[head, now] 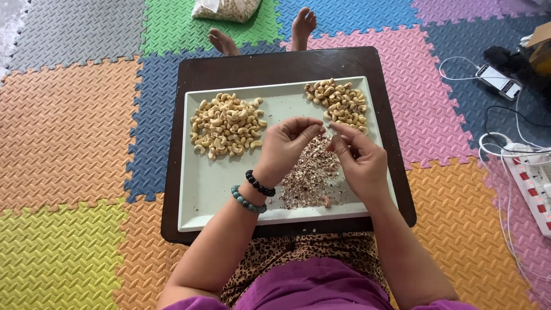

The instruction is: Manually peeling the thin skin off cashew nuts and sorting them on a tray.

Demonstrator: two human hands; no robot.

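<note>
A pale rectangular tray (206, 189) lies on a dark low table (241, 64). A large pile of peeled cashews (227, 124) sits at the tray's left, and a smaller pile of cashews (340, 102) at its far right. A heap of brownish skin flakes (313, 175) lies near the middle front. My left hand (286, 146) and my right hand (359, 158) meet above the flakes, fingertips pinching one small cashew between them. Two bead bracelets (252, 192) circle my left wrist.
Coloured foam floor mats (69, 132) surround the table. My bare feet (261, 31) stick out past the table's far edge, near a clear bag of nuts (227, 8). At the right lie a phone (498, 79), cables and a power strip (531, 181).
</note>
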